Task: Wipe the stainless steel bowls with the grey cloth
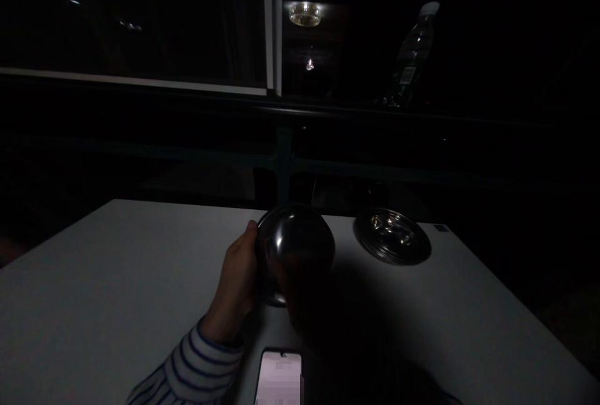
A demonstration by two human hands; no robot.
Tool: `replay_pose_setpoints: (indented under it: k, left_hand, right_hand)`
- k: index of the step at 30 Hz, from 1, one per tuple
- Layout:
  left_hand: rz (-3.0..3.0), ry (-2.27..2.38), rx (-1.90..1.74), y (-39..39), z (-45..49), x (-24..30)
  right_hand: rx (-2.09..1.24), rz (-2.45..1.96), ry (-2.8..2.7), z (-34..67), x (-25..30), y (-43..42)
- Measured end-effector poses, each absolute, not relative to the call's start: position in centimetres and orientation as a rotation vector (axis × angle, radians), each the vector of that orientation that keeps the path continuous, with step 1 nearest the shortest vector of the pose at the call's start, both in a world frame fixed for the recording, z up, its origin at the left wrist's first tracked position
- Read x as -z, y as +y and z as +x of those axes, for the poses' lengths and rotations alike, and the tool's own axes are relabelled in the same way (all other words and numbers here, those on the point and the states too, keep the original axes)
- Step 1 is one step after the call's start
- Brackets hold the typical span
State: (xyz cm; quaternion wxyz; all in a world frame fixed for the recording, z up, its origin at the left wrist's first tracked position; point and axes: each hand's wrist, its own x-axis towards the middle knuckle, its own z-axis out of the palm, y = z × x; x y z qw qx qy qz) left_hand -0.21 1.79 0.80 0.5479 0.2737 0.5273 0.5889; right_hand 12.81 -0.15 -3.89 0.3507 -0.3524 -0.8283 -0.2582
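Note:
A shiny round metal bowl (297,230) is held up over the white table, near the middle of the view. My left hand (238,270), in a striped sleeve, grips its left edge, with the thumb up along the rim. My right hand (304,299) lies in deep shadow in front of the bowl's lower right side. One finger of it seems to be against the metal; the rest are too dark to make out. To the right, a small stack of shallow metal dishes (394,236) rests on the table.
A lit phone (280,377) lies at the near edge of the white table (154,280). Beyond the table run a dark rail and a window frame (274,24). A clear bottle (415,49) with a white cap stands on the ledge at the back right.

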Motion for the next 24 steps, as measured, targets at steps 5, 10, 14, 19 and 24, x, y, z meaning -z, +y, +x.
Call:
replay_pose_setpoints:
  k: [5, 10, 14, 19, 24]
  left_hand:
    - [0.674, 1.202, -1.304, 1.3, 0.4, -1.0]
    - [0.614, 1.222, -1.384, 1.9, -0.2, -0.8]
    - [0.498, 1.19, -1.497, 2.5, -0.9, -0.9]
    - [0.4, 1.231, -1.553, 2.8, -1.2, -1.3]
    - [0.555, 1.196, -1.447, 2.2, -0.6, -1.1]
  right_hand:
    - [0.676, -0.926, -2.089, 13.9, 2.5, 0.9]
    - [0.714, -0.951, -2.149, 12.5, 3.3, -1.3]
    - [0.719, -0.919, -2.16, 11.9, 3.5, -2.0]
    - [0.699, -0.889, -2.168, 11.9, 3.3, -2.0]
    - [0.676, -0.926, -2.15, 12.6, 3.1, -1.2]
